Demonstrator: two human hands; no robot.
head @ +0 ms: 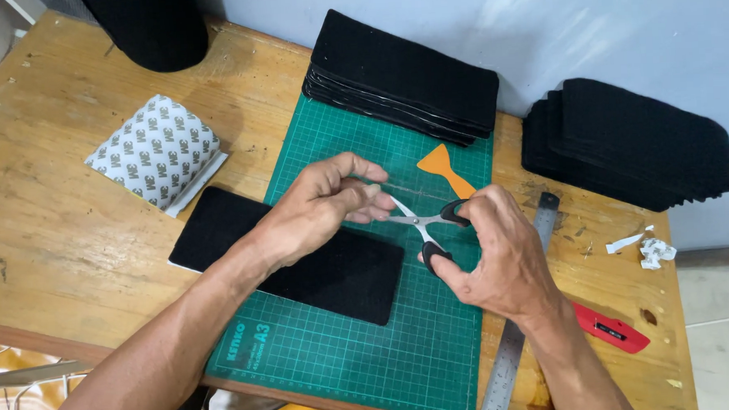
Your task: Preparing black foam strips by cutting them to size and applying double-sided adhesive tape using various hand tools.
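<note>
Over a green gridded cutting mat (362, 344) laid on a worn wooden surface (63, 234), a person works with both bare hands above the mat's middle. The right hand (498, 256) is closed around the black loop handles of a small pair of steel-bladed scissors (425, 223), thumb and fingers through the loops; the blades stand slightly apart and point up and to the left, toward the other hand. The left hand (319, 203) is pinched shut, fingertips together just beside the blade tips, apparently on a thin clear strip too faint to make out. The scissors' long axis runs diagonally from the right hand at lower right to the left hand's fingertips at upper left, so the pinched piece lies directly ahead of the blades and the left hand is the nearer of the two to it.

Beneath the left forearm a flat black felt-like rectangle with rounded corners (301, 265) lies half on the mat, half on the wood. An orange bow-shaped plastic scraper (446, 167) rests on the mat beyond the hands. Two stacks of similar black pads (404, 76) (632, 140) sit against the wall, a pile of white patterned adhesive sheets (159, 150) lies to the left, and a steel ruler (521, 313), a red utility knife (612, 329) and white paper scraps (647, 248) lie to the right.
</note>
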